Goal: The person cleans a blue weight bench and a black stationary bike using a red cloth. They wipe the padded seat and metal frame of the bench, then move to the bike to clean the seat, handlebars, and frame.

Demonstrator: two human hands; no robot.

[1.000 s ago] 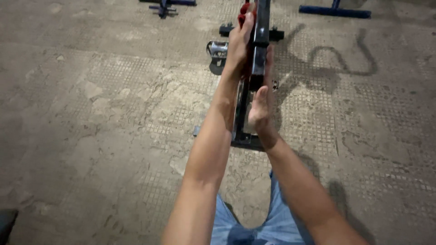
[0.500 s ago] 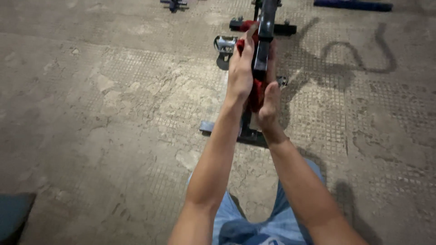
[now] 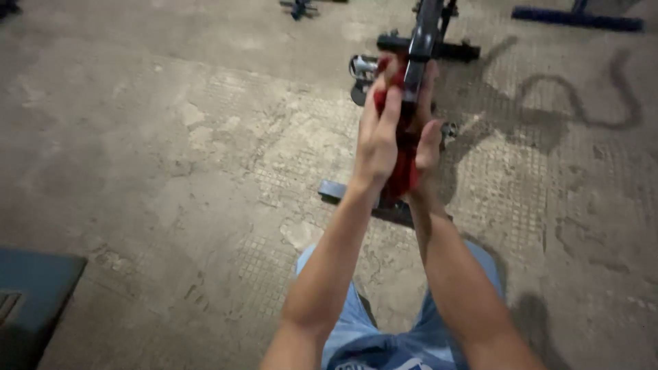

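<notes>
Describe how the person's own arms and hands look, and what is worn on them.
Both forearms are bare from elbow to wrist, with no sleeves in view. The left hand and the right hand wear no gloves, and no watch, ring or band can be made out. Lower down, light blue jeans cover the legs.

A bare gym or workshop space, rough worn concrete floor [image 3: 157,171] with a faded grid pattern, black metal exercise machine frame [image 3: 426,31] standing on floor bars, blue equipment base [image 3: 576,17] at the far edge, dark padded block [image 3: 34,294] nearby
</notes>
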